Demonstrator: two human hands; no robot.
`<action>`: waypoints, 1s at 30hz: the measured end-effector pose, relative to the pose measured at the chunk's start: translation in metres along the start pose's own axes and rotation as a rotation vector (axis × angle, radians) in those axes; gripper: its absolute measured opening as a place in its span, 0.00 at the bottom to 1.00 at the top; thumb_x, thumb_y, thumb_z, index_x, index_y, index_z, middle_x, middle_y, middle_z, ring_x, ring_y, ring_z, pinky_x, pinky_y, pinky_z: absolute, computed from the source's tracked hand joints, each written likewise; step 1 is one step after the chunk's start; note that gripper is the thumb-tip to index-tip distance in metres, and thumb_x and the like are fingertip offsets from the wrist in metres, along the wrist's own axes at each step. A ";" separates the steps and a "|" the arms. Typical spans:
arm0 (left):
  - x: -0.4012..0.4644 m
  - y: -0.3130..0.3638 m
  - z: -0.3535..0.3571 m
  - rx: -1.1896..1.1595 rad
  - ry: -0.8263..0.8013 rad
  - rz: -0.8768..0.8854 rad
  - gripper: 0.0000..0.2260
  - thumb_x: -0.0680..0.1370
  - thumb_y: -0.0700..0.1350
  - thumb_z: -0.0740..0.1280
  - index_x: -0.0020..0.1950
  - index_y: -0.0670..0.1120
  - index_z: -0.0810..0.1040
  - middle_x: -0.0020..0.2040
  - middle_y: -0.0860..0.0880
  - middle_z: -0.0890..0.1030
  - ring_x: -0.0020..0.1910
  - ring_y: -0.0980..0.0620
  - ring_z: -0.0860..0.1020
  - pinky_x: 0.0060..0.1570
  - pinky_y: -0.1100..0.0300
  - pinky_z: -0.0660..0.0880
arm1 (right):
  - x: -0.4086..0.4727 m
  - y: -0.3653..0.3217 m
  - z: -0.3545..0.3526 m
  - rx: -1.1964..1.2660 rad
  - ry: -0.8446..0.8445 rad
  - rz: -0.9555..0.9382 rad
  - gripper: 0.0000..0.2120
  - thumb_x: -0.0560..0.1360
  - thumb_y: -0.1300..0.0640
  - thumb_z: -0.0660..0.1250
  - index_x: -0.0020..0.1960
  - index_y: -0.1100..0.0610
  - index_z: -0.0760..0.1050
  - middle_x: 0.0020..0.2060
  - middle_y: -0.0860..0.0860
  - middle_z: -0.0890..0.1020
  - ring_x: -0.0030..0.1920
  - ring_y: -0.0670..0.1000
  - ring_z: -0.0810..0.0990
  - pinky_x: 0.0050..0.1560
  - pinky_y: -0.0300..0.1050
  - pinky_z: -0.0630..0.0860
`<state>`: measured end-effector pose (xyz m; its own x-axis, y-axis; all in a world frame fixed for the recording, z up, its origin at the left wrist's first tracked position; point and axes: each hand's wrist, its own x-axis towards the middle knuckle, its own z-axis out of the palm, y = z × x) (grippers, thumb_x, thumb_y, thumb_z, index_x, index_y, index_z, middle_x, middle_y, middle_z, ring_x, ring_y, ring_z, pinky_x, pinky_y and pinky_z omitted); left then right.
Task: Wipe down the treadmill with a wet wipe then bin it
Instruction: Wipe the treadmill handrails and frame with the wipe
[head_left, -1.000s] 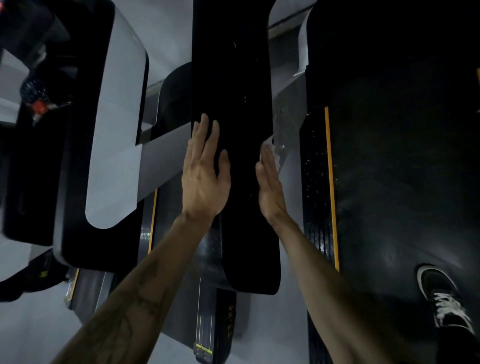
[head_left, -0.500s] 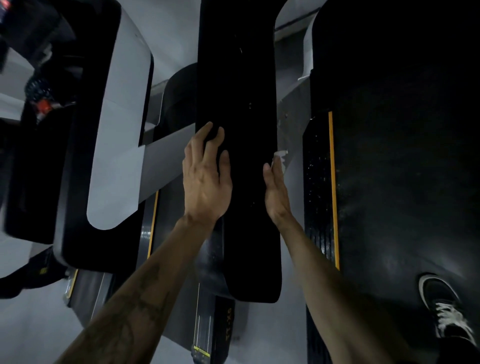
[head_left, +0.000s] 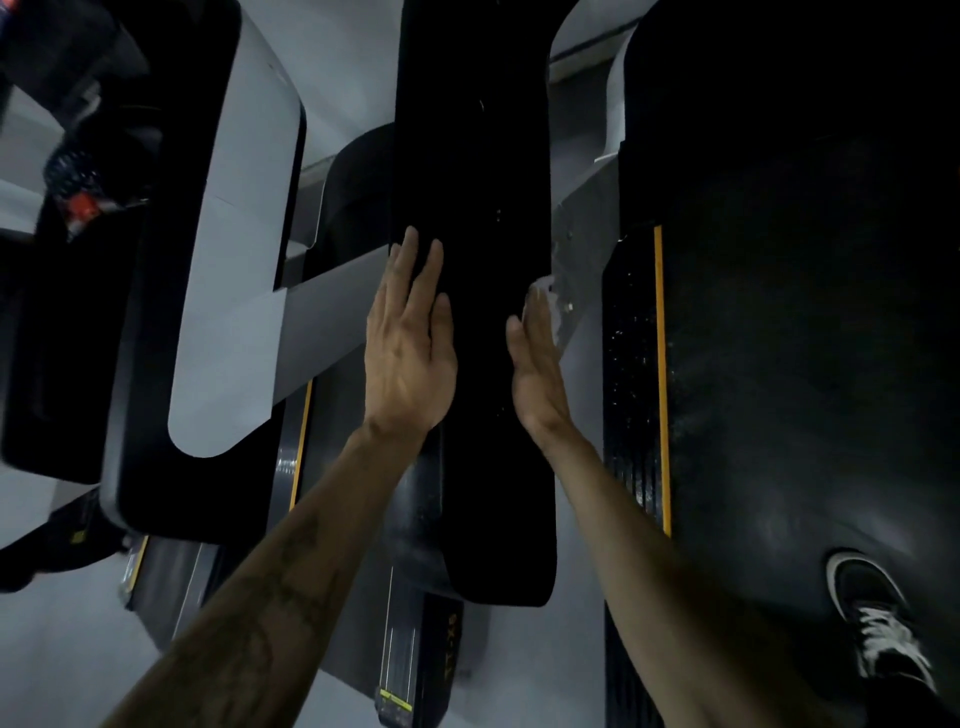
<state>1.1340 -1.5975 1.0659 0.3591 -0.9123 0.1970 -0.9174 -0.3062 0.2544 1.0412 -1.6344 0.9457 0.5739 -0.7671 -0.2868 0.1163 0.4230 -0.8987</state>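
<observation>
Treadmill handrail (head_left: 472, 312), a long black padded arm, runs down the middle of the head view from the top edge to a rounded end low in the frame. I see my left hand (head_left: 408, 358) laid flat on its left edge, back of the hand up, fingers straight and close together, holding nothing that shows. My right hand (head_left: 535, 364) stands on edge against the handrail's right side, fingers straight and pointing away from me. A small pale scrap, the wet wipe (head_left: 543, 285), shows at those fingertips; it is too small and blurred for me to tell whether the fingers pinch it or only press it against the rail. Right of the handrail lies the dark treadmill belt (head_left: 805, 364), bordered by a ribbed black side step (head_left: 628, 374) with a yellow stripe (head_left: 661, 364) along its inner edge. A black shoe with white laces (head_left: 878, 618) stands on the belt at lower right. Left of the handrail, a second machine's grey and black frame (head_left: 228, 270) curves down the view, with a grey crossbar (head_left: 322, 332) reaching toward my left hand. Grey floor (head_left: 571, 649) shows between the machines.
</observation>
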 end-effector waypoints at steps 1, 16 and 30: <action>0.001 0.000 0.000 -0.011 -0.005 -0.005 0.22 0.87 0.46 0.53 0.82 0.45 0.64 0.83 0.47 0.59 0.83 0.48 0.55 0.80 0.46 0.57 | -0.011 0.000 0.004 -0.009 -0.019 -0.039 0.30 0.87 0.42 0.51 0.84 0.47 0.43 0.82 0.39 0.43 0.79 0.34 0.40 0.81 0.44 0.40; 0.001 -0.005 0.000 -0.103 0.011 -0.040 0.21 0.87 0.46 0.53 0.81 0.46 0.66 0.83 0.49 0.59 0.83 0.51 0.56 0.78 0.44 0.62 | -0.028 0.001 0.015 -0.135 -0.008 -0.194 0.28 0.88 0.46 0.51 0.84 0.49 0.45 0.83 0.42 0.42 0.81 0.40 0.39 0.82 0.55 0.41; 0.000 -0.004 0.000 -0.124 -0.005 -0.036 0.22 0.87 0.45 0.52 0.81 0.45 0.66 0.83 0.48 0.59 0.83 0.50 0.56 0.78 0.43 0.63 | -0.025 -0.016 0.018 -0.168 -0.035 -0.209 0.28 0.88 0.47 0.50 0.84 0.51 0.44 0.83 0.43 0.42 0.80 0.39 0.38 0.82 0.54 0.41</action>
<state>1.1381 -1.5963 1.0650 0.3900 -0.9029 0.1808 -0.8755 -0.3027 0.3767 1.0396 -1.6132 0.9728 0.5800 -0.8107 -0.0802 0.1007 0.1690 -0.9805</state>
